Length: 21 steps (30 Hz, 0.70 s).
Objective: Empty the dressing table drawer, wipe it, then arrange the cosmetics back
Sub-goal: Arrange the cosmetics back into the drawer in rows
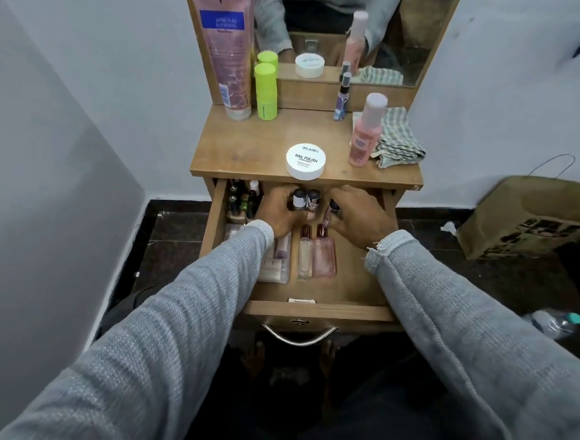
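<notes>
The wooden drawer [356, 286] stands pulled out under the tabletop. My left hand [277, 212] grips two small dark-capped bottles [305, 199] near the drawer's back. My right hand [359, 216] curls round a small dark bottle [333, 207] just right of them. Two clear pink bottles [315, 254] lie flat in the drawer's middle. Several small dark bottles [240, 199] stand in the back left corner. Flat pale packets [275, 263] lie at the left, partly under my sleeve.
On the tabletop [252, 148] stand a tall pink tube [225, 50], a green stick [265, 91], a white nail polish remover tub [305, 161], a small spray [341, 99], a pink bottle [367, 129] and a checked cloth [399, 138]. A paper bag [529, 219] and a plastic bottle [554, 322] are on the floor at right.
</notes>
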Each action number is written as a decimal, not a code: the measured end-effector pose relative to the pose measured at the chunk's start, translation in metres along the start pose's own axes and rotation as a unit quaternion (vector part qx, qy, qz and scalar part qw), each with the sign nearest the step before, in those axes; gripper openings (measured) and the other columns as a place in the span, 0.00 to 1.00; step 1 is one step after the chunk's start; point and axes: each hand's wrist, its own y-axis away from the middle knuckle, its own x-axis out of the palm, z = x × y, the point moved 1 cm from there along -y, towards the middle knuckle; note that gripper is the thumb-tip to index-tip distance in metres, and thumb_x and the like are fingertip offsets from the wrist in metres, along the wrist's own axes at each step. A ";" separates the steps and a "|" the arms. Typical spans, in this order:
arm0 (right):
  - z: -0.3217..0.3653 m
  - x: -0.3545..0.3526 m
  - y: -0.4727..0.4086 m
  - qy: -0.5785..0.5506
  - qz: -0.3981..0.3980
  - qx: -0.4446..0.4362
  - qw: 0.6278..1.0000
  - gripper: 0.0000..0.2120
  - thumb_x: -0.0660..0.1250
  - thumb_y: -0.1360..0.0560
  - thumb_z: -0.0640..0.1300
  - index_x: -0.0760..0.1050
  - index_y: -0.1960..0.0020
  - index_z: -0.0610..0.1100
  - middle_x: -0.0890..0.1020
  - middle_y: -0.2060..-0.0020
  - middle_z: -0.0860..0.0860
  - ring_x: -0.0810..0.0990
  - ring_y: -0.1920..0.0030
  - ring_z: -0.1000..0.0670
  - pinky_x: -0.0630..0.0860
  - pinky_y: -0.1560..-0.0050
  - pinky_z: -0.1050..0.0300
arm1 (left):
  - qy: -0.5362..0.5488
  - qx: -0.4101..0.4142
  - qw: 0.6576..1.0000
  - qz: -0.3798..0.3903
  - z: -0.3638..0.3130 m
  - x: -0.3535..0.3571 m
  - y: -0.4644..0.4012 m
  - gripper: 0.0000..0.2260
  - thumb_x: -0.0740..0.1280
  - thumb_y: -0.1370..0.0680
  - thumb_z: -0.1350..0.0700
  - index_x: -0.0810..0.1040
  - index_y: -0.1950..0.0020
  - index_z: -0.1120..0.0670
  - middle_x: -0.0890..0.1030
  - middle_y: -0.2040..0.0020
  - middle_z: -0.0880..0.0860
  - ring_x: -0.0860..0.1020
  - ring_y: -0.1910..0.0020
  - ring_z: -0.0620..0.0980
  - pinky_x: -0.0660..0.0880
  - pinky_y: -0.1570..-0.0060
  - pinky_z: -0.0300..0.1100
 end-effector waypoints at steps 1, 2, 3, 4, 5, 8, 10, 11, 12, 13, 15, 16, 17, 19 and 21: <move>-0.001 0.003 -0.001 -0.002 -0.015 0.004 1.000 0.12 0.70 0.26 0.44 0.75 0.44 0.42 0.78 0.48 0.45 0.78 0.49 0.44 0.77 0.49 0.47 | 0.004 0.003 1.000 -0.002 -0.001 0.003 -0.003 0.15 0.77 0.33 0.62 0.81 0.48 0.57 0.83 0.51 0.49 0.81 0.51 0.48 0.77 0.47 0.40; -0.002 0.006 -0.001 -0.003 -0.030 0.008 1.000 0.11 0.69 0.26 0.44 0.75 0.45 0.42 0.78 0.49 0.45 0.78 0.51 0.44 0.77 0.51 0.46 | 0.009 0.006 1.000 0.000 -0.003 0.005 -0.005 0.13 0.76 0.33 0.63 0.81 0.50 0.56 0.83 0.53 0.48 0.80 0.53 0.46 0.76 0.50 0.36; -0.003 0.009 -0.001 -0.006 -0.042 0.013 0.999 0.10 0.68 0.25 0.43 0.74 0.45 0.42 0.78 0.50 0.45 0.78 0.52 0.43 0.78 0.52 0.45 | 0.012 0.006 1.000 0.003 -0.003 0.008 -0.006 0.13 0.75 0.32 0.64 0.80 0.51 0.55 0.83 0.54 0.48 0.79 0.54 0.45 0.75 0.52 0.32; -0.004 0.012 -0.001 -0.008 -0.054 0.015 0.998 0.09 0.68 0.25 0.43 0.74 0.45 0.42 0.79 0.51 0.45 0.79 0.53 0.43 0.78 0.53 0.45 | 0.016 0.006 1.000 0.005 -0.002 0.010 -0.007 0.13 0.75 0.32 0.64 0.80 0.50 0.54 0.83 0.54 0.47 0.79 0.54 0.45 0.75 0.52 0.32; -0.006 0.015 0.000 -0.009 -0.063 0.016 0.998 0.09 0.67 0.24 0.42 0.75 0.45 0.42 0.79 0.51 0.45 0.79 0.53 0.43 0.78 0.54 0.45 | 0.017 0.005 1.000 0.006 0.000 0.012 -0.008 0.14 0.75 0.32 0.64 0.80 0.50 0.53 0.83 0.54 0.47 0.80 0.54 0.46 0.76 0.51 0.34; -0.012 0.019 0.000 -0.005 -0.077 0.026 0.997 0.10 0.68 0.25 0.42 0.75 0.45 0.42 0.79 0.50 0.44 0.80 0.54 0.41 0.79 0.54 0.43 | 0.009 -0.001 1.000 0.016 0.000 0.015 -0.012 0.15 0.74 0.31 0.65 0.80 0.47 0.54 0.82 0.51 0.47 0.79 0.53 0.44 0.76 0.49 0.36; -0.015 0.019 -0.001 -0.006 -0.077 0.037 0.996 0.11 0.68 0.25 0.41 0.74 0.43 0.41 0.80 0.47 0.43 0.81 0.52 0.39 0.79 0.53 0.43 | 0.003 -0.004 1.000 0.017 -0.002 0.016 -0.016 0.16 0.73 0.30 0.66 0.79 0.44 0.57 0.81 0.50 0.48 0.78 0.50 0.44 0.74 0.47 0.35; -0.017 0.020 -0.003 -0.009 -0.075 0.039 0.996 0.12 0.68 0.25 0.41 0.74 0.43 0.41 0.80 0.46 0.42 0.81 0.51 0.39 0.79 0.53 0.43 | -0.001 -0.006 1.000 0.015 -0.002 0.018 -0.019 0.16 0.73 0.30 0.65 0.79 0.43 0.57 0.80 0.49 0.48 0.77 0.49 0.45 0.73 0.47 0.35; -0.018 0.020 -0.004 -0.013 -0.073 0.039 0.996 0.12 0.69 0.25 0.41 0.74 0.42 0.41 0.80 0.46 0.42 0.81 0.50 0.39 0.79 0.52 0.44 | -0.012 -0.008 1.000 0.014 -0.003 0.019 -0.021 0.17 0.74 0.30 0.64 0.79 0.43 0.56 0.80 0.49 0.48 0.78 0.49 0.45 0.72 0.46 0.36; -0.019 0.021 -0.005 -0.016 -0.071 0.041 0.997 0.13 0.69 0.25 0.41 0.74 0.42 0.42 0.80 0.46 0.43 0.81 0.49 0.39 0.79 0.52 0.44 | -0.018 -0.007 1.000 0.018 -0.002 0.021 -0.022 0.17 0.74 0.31 0.64 0.79 0.44 0.56 0.81 0.49 0.48 0.78 0.49 0.47 0.74 0.44 0.39; -0.023 0.023 -0.006 -0.017 -0.070 0.047 0.996 0.14 0.69 0.25 0.42 0.74 0.41 0.43 0.81 0.46 0.43 0.81 0.49 0.40 0.79 0.52 0.45 | -0.022 -0.005 0.999 0.031 0.002 0.026 -0.025 0.17 0.75 0.32 0.64 0.79 0.45 0.55 0.82 0.49 0.50 0.80 0.48 0.50 0.75 0.41 0.46; -0.024 0.023 -0.006 -0.018 -0.069 0.050 0.996 0.14 0.69 0.25 0.42 0.74 0.40 0.43 0.81 0.46 0.44 0.81 0.49 0.40 0.79 0.52 0.45 | -0.028 -0.006 0.999 0.034 0.004 0.028 -0.026 0.17 0.75 0.32 0.64 0.80 0.44 0.55 0.83 0.48 0.50 0.80 0.48 0.50 0.75 0.41 0.47; -0.025 0.024 -0.006 -0.022 -0.070 0.052 0.996 0.14 0.68 0.25 0.42 0.74 0.40 0.43 0.81 0.46 0.44 0.81 0.49 0.40 0.79 0.52 0.44 | -0.036 -0.006 0.999 0.036 0.004 0.029 -0.026 0.17 0.75 0.32 0.63 0.80 0.44 0.55 0.83 0.48 0.50 0.80 0.48 0.50 0.75 0.41 0.47; -0.026 0.024 -0.006 -0.034 -0.073 0.050 0.996 0.14 0.68 0.25 0.42 0.74 0.39 0.43 0.81 0.46 0.43 0.80 0.49 0.40 0.78 0.51 0.44 | -0.051 -0.005 0.998 0.039 0.005 0.030 -0.027 0.16 0.75 0.31 0.62 0.80 0.44 0.55 0.83 0.47 0.50 0.80 0.48 0.49 0.75 0.42 0.45; -0.026 0.024 -0.007 -0.043 -0.078 0.053 0.995 0.15 0.68 0.25 0.41 0.74 0.39 0.43 0.81 0.46 0.43 0.80 0.48 0.40 0.78 0.51 0.45 | -0.060 -0.001 0.997 0.042 0.004 0.032 -0.027 0.16 0.75 0.30 0.62 0.80 0.44 0.55 0.83 0.48 0.50 0.80 0.48 0.49 0.75 0.43 0.43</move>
